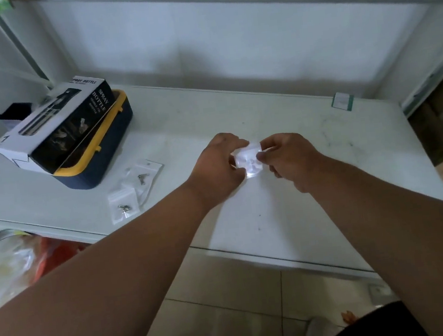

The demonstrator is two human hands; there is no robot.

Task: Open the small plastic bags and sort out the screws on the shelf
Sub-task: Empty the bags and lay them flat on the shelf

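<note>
From the head camera I see both bare arms reaching in from the lower corners toward the middle of the frame. The left hand [218, 165] and the right hand [287, 157] meet over the white shelf [307, 136], and between them they pinch 1 small clear plastic bag [248, 159], the left fingers on its left edge and the right fingers on its right edge. The bag is held just above the shelf surface at frame centre; what it contains is too blurred for me to tell.

To the left of centre, 2 or 3 more small bags [131, 189] lie flat on the shelf, overlapping, with small metal screws [123, 207] visible inside. In the upper left, a black and white spray bottle box [55, 123] rests tilted on a dark blue container with a yellow rim [102, 153]. Near the right rear edge of the shelf sits a small green-edged label [342, 101].
</note>
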